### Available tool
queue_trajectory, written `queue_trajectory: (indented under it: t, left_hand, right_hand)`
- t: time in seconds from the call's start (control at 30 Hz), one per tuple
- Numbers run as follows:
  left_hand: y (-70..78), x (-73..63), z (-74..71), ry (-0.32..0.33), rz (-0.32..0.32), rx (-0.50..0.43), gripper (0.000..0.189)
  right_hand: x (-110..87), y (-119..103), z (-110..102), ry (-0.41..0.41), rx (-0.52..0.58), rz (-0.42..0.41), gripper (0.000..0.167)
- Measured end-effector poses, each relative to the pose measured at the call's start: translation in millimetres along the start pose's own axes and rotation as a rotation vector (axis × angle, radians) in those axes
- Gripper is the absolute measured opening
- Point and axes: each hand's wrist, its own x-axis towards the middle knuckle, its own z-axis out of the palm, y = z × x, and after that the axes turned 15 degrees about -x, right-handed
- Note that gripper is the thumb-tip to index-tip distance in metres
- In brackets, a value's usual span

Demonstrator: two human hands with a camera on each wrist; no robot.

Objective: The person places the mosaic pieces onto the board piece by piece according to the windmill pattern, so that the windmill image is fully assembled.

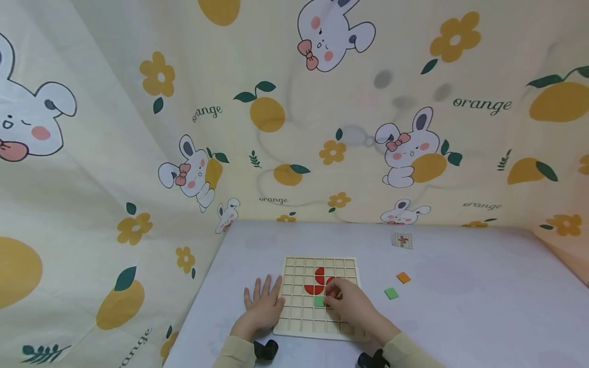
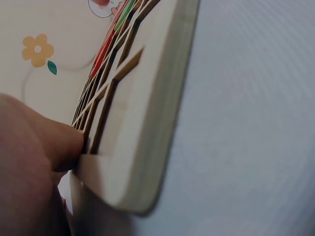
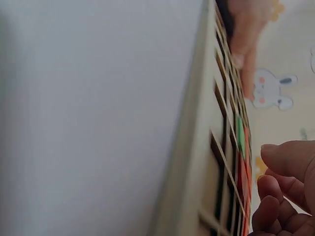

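A pale wooden grid board lies on the table. Set in its squares are red rounded pieces and a green square piece; another red piece is partly covered by my right hand. My left hand rests at the board's left edge with spread fingers, its thumb touching the rim. Over the board's middle hovers my right hand, fingers loosely bent. In the right wrist view its thumb stands apart from the bent fingers, and I see nothing between them.
To the board's right lie a loose green square and an orange square. Farther back is a small card with a printed pattern. A patterned cloth hangs behind the table.
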Motion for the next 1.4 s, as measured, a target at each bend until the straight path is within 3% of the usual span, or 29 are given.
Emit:
queue_trajectory:
  t: [0.37, 0.7, 0.93, 1.4]
  left_hand:
    - [1.2, -2.5, -1.9, 0.000, 0.005, 0.006, 0.058]
    - [-3.9, 2.6, 1.9, 0.008, 0.006, 0.015, 0.058]
    - [-3.2, 2.5, 0.7, 0.000, 0.007, 0.020, 0.058]
    - [3.2, -1.7, -3.2, -0.008, -0.008, 0.022, 0.058]
  right_hand:
    - [-0.6, 55, -40, 0.118, -0.023, 0.196, 0.026]
    - [-13.3, 96, -70, 0.183, -0.040, 0.240, 0.039]
    - [-16.5, 118, -80, 0.183, -0.054, 0.321, 0.048]
    - [-16.6, 148, -85, 0.212, -0.015, 0.371, 0.051]
